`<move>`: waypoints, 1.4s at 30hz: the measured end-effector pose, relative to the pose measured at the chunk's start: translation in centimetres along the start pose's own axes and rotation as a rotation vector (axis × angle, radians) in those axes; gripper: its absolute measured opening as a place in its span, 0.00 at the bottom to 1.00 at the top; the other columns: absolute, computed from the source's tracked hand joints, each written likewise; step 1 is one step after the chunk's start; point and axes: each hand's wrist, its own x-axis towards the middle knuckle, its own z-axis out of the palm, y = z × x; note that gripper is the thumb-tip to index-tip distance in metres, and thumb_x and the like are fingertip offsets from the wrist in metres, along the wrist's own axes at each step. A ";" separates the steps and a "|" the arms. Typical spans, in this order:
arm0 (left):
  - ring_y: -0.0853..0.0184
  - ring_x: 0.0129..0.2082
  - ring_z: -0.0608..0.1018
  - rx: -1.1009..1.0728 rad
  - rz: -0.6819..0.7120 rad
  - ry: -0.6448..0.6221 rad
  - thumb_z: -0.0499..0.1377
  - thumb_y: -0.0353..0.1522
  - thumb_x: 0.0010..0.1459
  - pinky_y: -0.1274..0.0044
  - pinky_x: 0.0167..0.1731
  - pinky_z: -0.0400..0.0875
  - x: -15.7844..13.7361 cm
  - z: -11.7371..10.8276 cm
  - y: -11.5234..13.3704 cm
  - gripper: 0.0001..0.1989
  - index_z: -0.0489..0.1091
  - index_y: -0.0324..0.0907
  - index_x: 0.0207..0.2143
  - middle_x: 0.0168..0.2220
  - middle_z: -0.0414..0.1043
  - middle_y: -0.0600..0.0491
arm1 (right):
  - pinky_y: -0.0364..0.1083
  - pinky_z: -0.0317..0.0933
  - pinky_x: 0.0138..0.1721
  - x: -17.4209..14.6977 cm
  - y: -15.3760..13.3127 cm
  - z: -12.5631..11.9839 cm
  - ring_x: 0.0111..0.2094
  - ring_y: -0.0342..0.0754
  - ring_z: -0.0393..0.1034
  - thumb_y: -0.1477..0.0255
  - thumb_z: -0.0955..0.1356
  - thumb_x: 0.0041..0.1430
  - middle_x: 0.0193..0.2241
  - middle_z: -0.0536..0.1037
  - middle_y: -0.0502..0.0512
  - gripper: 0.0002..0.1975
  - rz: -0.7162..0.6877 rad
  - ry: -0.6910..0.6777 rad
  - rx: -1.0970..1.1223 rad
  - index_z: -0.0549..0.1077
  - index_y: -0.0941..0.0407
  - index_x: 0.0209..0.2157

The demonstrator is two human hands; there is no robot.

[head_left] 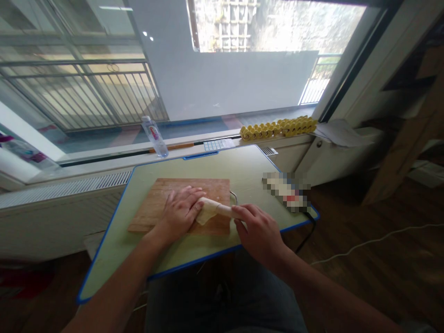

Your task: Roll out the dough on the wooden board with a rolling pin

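A wooden cutting board (152, 203) lies on the small table, dusted with white powder. On it rests a thin, pale sheet of dough (206, 213), draped at the rolling pin (225, 211). My right hand (258, 229) is closed round the pin's right end, just past the board's right edge. My left hand (178, 210) lies over the board with its fingers stretched out, the thumb touching the dough's left edge. Whatever part of the pin or dough lies beneath my left hand is hidden.
The pale table (249, 171) has a blue rim. At its right lies a blurred-out item (287, 192) with a dark strap. A plastic bottle (155, 136) and yellow egg-tray-like strips (277, 129) stand along the windowsill. A white cable (367, 243) crosses the floor.
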 end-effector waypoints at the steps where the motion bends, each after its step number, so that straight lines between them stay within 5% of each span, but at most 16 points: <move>1: 0.56 0.72 0.62 -0.005 -0.001 0.002 0.43 0.47 0.73 0.49 0.70 0.47 -0.2 -0.1 0.0 0.24 0.70 0.58 0.61 0.69 0.67 0.55 | 0.48 0.66 0.52 -0.2 0.0 0.2 0.50 0.52 0.75 0.74 0.66 0.69 0.50 0.81 0.55 0.15 -0.008 0.015 0.028 0.77 0.50 0.53; 8: 0.56 0.72 0.61 -0.023 -0.021 0.006 0.44 0.47 0.73 0.51 0.71 0.48 0.6 0.1 0.3 0.26 0.64 0.57 0.68 0.71 0.63 0.54 | 0.48 0.65 0.53 2.0 1.8 0.3 0.50 0.52 0.76 0.70 0.66 0.70 0.49 0.82 0.56 0.13 0.055 -0.046 0.186 0.76 0.54 0.53; 14: 0.52 0.73 0.58 0.064 -0.089 -0.026 0.38 0.49 0.73 0.47 0.69 0.46 5.8 1.3 0.9 0.29 0.66 0.56 0.67 0.73 0.60 0.52 | 0.51 0.63 0.57 5.5 3.5 0.0 0.55 0.55 0.72 0.64 0.60 0.75 0.53 0.80 0.61 0.18 0.111 0.004 -0.036 0.77 0.56 0.55; 21: 0.52 0.67 0.66 -0.018 -0.202 0.080 0.49 0.51 0.70 0.53 0.68 0.53 12.8 2.1 1.8 0.25 0.74 0.52 0.59 0.67 0.69 0.49 | 0.47 0.63 0.48 6.9 4.0 0.3 0.50 0.54 0.74 0.60 0.67 0.70 0.49 0.81 0.57 0.15 0.049 -0.011 -0.097 0.77 0.51 0.53; 24: 0.55 0.66 0.69 -0.117 -0.232 0.157 0.44 0.50 0.72 0.59 0.68 0.58 13.9 1.5 1.4 0.27 0.72 0.49 0.60 0.66 0.70 0.48 | 0.46 0.61 0.40 8.5 4.7 -0.2 0.43 0.52 0.76 0.57 0.65 0.71 0.45 0.83 0.56 0.17 0.105 -0.083 -0.029 0.79 0.51 0.50; 27: 0.59 0.65 0.70 -0.137 -0.223 0.198 0.40 0.47 0.73 0.66 0.67 0.61 13.4 0.8 0.2 0.29 0.70 0.45 0.62 0.66 0.70 0.47 | 0.44 0.56 0.33 10.8 5.7 -1.1 0.34 0.48 0.74 0.55 0.62 0.73 0.35 0.84 0.55 0.22 0.147 -0.202 0.060 0.82 0.54 0.41; 31: 0.57 0.64 0.72 -0.096 -0.194 0.115 0.49 0.46 0.68 0.66 0.67 0.61 10.6 0.4 -1.8 0.26 0.74 0.43 0.58 0.63 0.73 0.45 | 0.45 0.50 0.28 12.4 6.9 -2.0 0.26 0.45 0.67 0.56 0.61 0.72 0.24 0.79 0.53 0.26 0.188 -0.242 0.123 0.79 0.57 0.29; 35: 0.55 0.67 0.68 0.037 -0.154 -0.026 0.48 0.45 0.68 0.61 0.69 0.58 5.9 -0.2 -3.8 0.27 0.73 0.44 0.60 0.66 0.70 0.46 | 0.45 0.50 0.29 10.0 6.7 -2.2 0.28 0.46 0.68 0.55 0.62 0.72 0.27 0.79 0.53 0.24 0.241 -0.107 0.165 0.80 0.56 0.35; 42: 0.55 0.65 0.70 0.046 -0.077 0.050 0.49 0.49 0.68 0.60 0.69 0.58 0.2 -1.6 -5.9 0.28 0.75 0.46 0.59 0.63 0.74 0.49 | 0.45 0.53 0.32 5.6 2.4 -0.9 0.35 0.51 0.76 0.54 0.63 0.72 0.34 0.84 0.53 0.19 0.168 -0.124 0.153 0.78 0.52 0.44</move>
